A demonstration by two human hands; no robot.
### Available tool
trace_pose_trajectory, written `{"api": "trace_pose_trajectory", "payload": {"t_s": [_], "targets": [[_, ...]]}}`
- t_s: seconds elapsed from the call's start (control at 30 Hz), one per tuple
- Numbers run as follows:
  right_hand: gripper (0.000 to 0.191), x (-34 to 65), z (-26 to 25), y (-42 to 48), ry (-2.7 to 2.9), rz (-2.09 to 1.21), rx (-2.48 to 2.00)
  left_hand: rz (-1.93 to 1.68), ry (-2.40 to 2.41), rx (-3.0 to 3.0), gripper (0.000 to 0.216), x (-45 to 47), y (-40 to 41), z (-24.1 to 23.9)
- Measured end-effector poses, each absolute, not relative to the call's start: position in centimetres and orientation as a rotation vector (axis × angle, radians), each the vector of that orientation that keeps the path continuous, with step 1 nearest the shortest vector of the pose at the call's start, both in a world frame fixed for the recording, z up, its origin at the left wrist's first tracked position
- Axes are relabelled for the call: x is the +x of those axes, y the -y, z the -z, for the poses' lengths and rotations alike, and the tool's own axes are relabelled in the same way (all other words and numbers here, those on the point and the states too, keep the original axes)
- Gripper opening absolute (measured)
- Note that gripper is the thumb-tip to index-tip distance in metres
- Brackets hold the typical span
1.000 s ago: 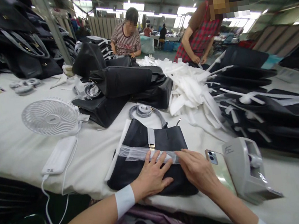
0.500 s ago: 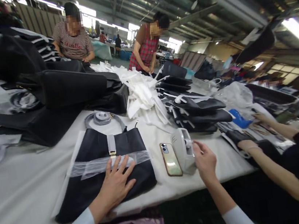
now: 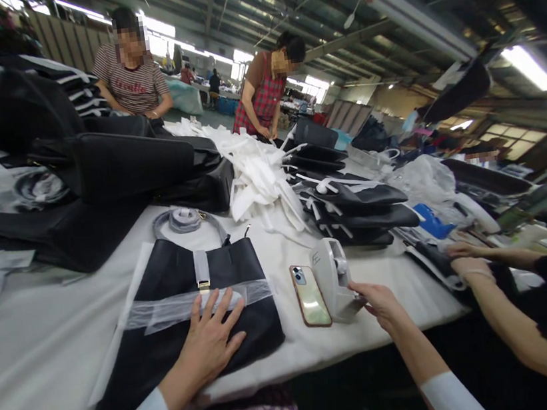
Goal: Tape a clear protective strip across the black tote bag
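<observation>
A black handbag (image 3: pixel 171 343) lies flat on the table with a grey strap tab, a gold clasp and a clear plastic band (image 3: pixel 151 313) across its front. My left hand (image 3: pixel 214 334) rests on it, fingers spread over the band's right part. To the right stands a white tape dispenser (image 3: pixel 332 291) with a roll inside. The fingers of my right hand (image 3: pixel 380 302) are pinched at its near right end; whatever lies between them is too small to make out. A phone (image 3: pixel 310 297) lies between bag and dispenser.
A rolled grey strap (image 3: pixel 182 219) sits behind the bag. Black bags (image 3: pixel 112 166) are piled at left, black pieces with white ties (image 3: pixel 353 198) at right. White strips (image 3: pixel 259 173) heap between. A co-worker's arms (image 3: pixel 497 296) work at right; two people stand across the table.
My right hand has moved down and slightly forward along the dispenser's right side. My left hand stays spread on the bag. The co-worker's hands at right have come together.
</observation>
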State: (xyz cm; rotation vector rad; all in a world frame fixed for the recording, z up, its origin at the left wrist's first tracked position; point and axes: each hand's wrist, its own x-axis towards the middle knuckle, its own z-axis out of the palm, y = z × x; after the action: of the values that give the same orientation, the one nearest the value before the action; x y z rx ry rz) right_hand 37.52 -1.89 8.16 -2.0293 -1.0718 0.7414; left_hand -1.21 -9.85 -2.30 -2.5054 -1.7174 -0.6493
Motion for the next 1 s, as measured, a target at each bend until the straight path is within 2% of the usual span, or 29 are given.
{"api": "trace_pose_trajectory", "payload": {"t_s": [0.27, 0.43, 0.6, 0.73, 0.87, 1.0], "targets": [[0.034, 37.5, -7.9, 4.0, 0.979, -0.546, -1.752, 0.610, 1.708, -2.526, 0.053, -1.3, 9.8, 2.5], [0.032, 37.4, -8.2, 7.5, 0.915, -0.484, -1.727, 0.594, 1.716, -2.531, 0.051, -1.3, 9.8, 2.4], [0.031, 36.6, -6.4, 10.4, 0.803, -0.505, -1.764, 0.595, 1.719, -2.537, 0.051, -1.4, 9.8, 2.5], [0.036, 36.5, -4.2, 11.3, 0.827, -0.543, -1.815, 0.588, 1.701, -2.539, 0.054, -1.4, 9.7, 2.7], [0.049, 37.2, -2.5, 11.4, 0.927, -0.552, -1.922, 0.599, 1.699, -2.534, 0.053, -1.4, 9.8, 2.7], [0.053, 37.7, -2.4, 11.2, 1.084, -0.398, -2.095, 0.621, 1.718, -2.529, 0.052, -1.4, 9.8, 2.6]]}}
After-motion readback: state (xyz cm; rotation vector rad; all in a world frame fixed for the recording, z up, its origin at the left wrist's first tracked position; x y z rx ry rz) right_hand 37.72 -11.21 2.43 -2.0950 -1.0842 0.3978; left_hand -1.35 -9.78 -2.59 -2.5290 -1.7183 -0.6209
